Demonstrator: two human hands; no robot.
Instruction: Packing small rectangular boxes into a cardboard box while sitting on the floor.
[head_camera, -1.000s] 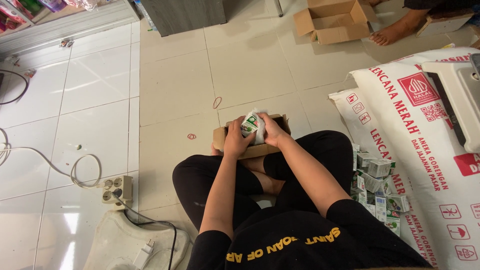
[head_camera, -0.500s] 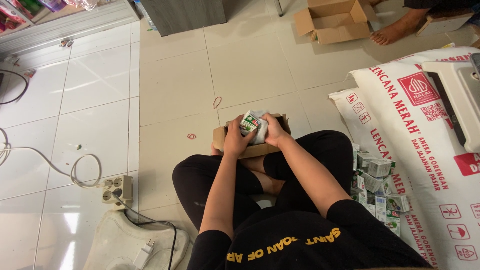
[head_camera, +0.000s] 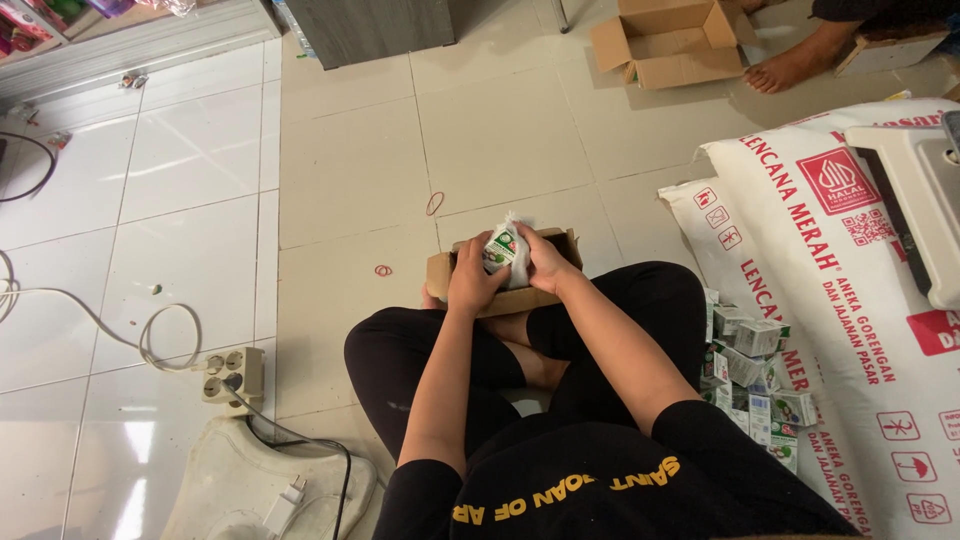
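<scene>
My left hand (head_camera: 472, 280) and right hand (head_camera: 545, 262) are both clamped on a clear plastic bag of small green-and-white cartons (head_camera: 503, 252), fingers wrapped round its sides. The bag sits over a small open cardboard box (head_camera: 440, 272) on the floor, just past my crossed legs; can't tell if it touches the box bottom. Two red rubber bands (head_camera: 434, 203) lie on the tiles near the box. Loose matching cartons (head_camera: 752, 372) are piled by my right knee, against a big white printed sack (head_camera: 860, 290). Power strip (head_camera: 232, 374) with white cable to my left. Another open carton box (head_camera: 668, 42) far ahead, next to someone's bare foot (head_camera: 785, 68).
</scene>
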